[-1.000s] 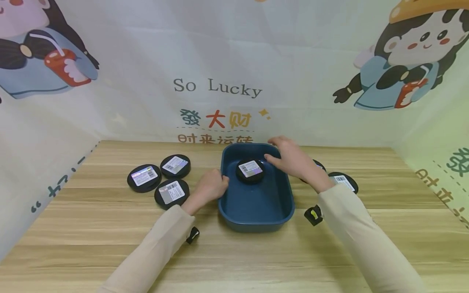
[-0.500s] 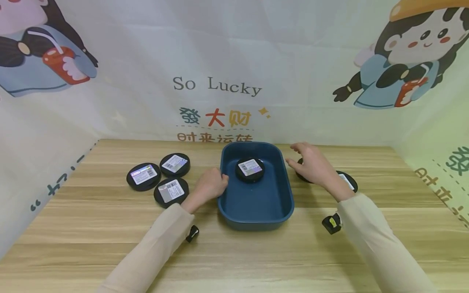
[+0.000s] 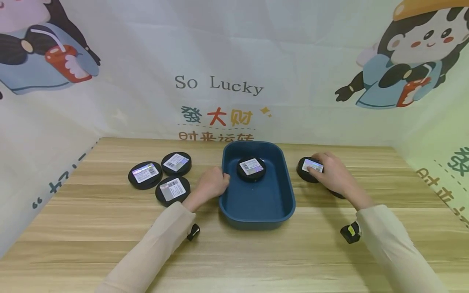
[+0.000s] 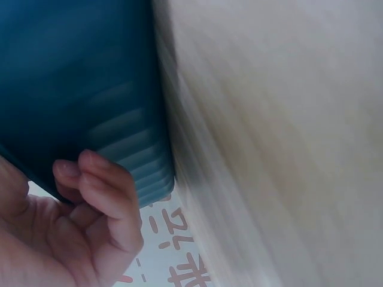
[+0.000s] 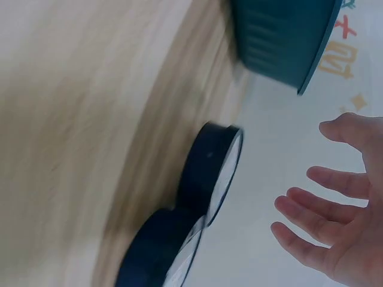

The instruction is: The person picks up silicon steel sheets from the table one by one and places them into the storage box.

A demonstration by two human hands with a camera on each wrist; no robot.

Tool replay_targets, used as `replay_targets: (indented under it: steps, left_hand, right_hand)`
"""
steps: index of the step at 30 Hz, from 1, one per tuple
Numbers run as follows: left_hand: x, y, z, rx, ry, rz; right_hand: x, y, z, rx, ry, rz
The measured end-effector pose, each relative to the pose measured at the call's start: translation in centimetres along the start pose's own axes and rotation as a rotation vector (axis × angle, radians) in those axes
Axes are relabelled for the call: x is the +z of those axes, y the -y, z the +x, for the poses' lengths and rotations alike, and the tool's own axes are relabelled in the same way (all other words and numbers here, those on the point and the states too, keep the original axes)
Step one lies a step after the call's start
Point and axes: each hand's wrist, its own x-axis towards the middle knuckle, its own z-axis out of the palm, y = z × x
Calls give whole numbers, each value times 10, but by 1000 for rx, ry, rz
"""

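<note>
The right hand [image 3: 335, 176] sits over a black tin [image 3: 309, 168] on the surface [image 3: 256, 252] just right of the tray [image 3: 289, 195]. The wrist view shows its fingers [image 5: 311, 239] spread and straight, clear of the tin [image 5: 215, 173], so nothing is gripped. A second tin [image 5: 161, 251] touches this one; I judge a careless pick could nudge it or slip on the low rim. The left hand [image 3: 212, 183] curls its fingers [image 4: 102, 191] on the tray's left wall. The tray holds one tin [image 3: 251, 168]. Three more tins [image 3: 161, 176] lie left.

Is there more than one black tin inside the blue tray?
No, the head view shows a single black tin lying in the blue tray.
</note>
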Motion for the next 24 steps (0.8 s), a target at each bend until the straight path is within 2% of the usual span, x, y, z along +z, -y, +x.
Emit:
replay_targets:
  steps: [12,18,24]
  left_hand:
    - [0,0,0,-4,6,-14]
    - [-1,-1,0,2,10,-13]
    - [-1,-1,0,-3,15,-7]
  right_hand:
    - [-2,-26,-18,71,7,-36]
    - [-1,-35,-22,128,77,-35]
    - [2,-44,-25,123,136,-83]
